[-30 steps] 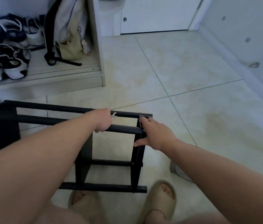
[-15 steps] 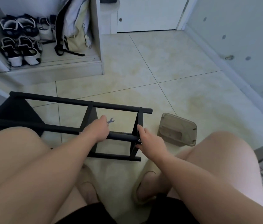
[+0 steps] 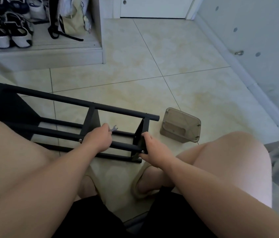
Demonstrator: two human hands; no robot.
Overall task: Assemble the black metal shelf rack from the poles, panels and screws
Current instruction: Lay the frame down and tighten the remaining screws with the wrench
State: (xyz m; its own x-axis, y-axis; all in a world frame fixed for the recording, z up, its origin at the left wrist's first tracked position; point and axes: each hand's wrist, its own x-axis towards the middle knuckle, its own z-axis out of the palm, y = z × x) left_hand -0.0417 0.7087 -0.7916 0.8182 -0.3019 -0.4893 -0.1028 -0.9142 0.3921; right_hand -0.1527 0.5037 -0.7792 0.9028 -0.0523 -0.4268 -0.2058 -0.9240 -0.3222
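Between the curled fingers (image 3: 105, 128) of the left hand (image 3: 99, 140) sits a small wrench (image 3: 114, 129), its open end poking out past the knuckles; the hand itself rests on the near pole (image 3: 121, 145). Just to the right of it, the right hand (image 3: 150, 152) wraps its fingers (image 3: 146, 136) round the near corner of the end panel (image 3: 139, 133), thumb beside a screw (image 3: 142, 151) at that joint.

Outward from both hands, the black rack (image 3: 66, 99) lies on its side on the tiled floor (image 3: 169, 66), between the person's knees. Its long poles are already tied together by the end panel, a middle panel (image 3: 90, 121) beyond the left hand and a further dark panel far to the left. Screw heads show at several joints, so the frame looks mostly built. What likely remains is tightening the screws and standing it upright.

Right of the right hand, a tan plastic container (image 3: 180, 125) sits close by. Shoes (image 3: 6, 31) line a low shelf well beyond the left hand.

No brand, label or writing is legible anywhere.
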